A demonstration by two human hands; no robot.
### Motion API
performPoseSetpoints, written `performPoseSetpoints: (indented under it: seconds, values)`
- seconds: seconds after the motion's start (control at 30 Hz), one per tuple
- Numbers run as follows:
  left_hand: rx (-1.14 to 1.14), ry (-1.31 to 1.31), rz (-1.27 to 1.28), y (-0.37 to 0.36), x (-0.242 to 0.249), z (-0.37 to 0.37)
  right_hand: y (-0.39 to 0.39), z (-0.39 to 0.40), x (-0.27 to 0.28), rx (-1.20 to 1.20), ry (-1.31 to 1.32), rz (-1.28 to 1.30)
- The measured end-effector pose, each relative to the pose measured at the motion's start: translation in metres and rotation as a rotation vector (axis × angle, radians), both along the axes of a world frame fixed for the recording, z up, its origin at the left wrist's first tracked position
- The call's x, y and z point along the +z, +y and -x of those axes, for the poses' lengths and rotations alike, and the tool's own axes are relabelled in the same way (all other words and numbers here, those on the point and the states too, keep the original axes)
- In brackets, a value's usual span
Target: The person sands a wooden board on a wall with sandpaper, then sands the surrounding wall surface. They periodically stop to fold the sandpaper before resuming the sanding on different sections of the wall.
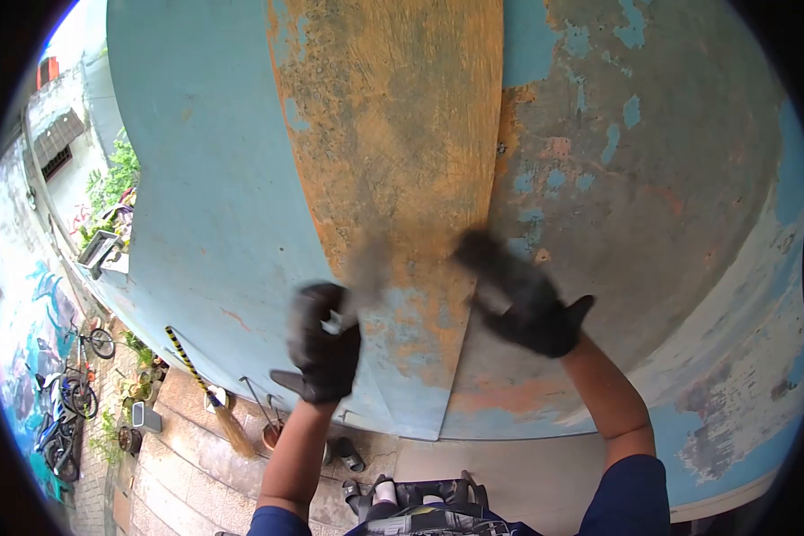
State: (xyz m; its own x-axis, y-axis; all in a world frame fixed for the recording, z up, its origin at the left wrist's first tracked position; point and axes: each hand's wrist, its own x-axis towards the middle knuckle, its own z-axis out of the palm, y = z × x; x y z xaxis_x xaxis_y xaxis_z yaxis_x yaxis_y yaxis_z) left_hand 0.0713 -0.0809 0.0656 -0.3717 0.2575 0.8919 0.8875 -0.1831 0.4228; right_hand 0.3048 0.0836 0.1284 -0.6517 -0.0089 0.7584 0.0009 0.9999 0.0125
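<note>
Black-gloved, the left hand (pixel 326 348) curls by one grey blur (pixel 368 272), the right hand (pixel 527 304) is smeared; whether either grips anything, I cannot tell. One orange strip (pixel 402 116) of wall (pixel 205 205) rises between them; below left, one broom (pixel 233 431), one pot (pixel 272 436).

The wall (pixel 205 179) stands before the person. Left hand (pixel 323 344) and right hand (pixel 529 308) are positioned side by side in front of it. Near the wall's base, left to right: broom (pixel 234 431), flowerpot (pixel 272 436), slipper (pixel 350 456). A motorcycle (pixel 61 448) stands farther left.
</note>
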Motion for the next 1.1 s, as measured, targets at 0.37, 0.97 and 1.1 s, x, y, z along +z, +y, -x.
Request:
performPoseSetpoints:
  seconds: [0.37, 0.97, 1.1]
  values:
    - [0.221, 0.711, 0.137, 0.109, -0.005, 0.025, 0.083, -0.013, -0.023, -0.511, 0.367, -0.407]
    - [0.172, 0.393, -0.112, 0.142, 0.052, 0.091, 0.091, -0.011, -0.028, -0.454, 0.426, -0.44]
    - [0.289, 0.788, 0.298, 0.116, -0.012, 0.023, 0.094, -0.015, -0.031, -0.426, 0.381, -0.425]
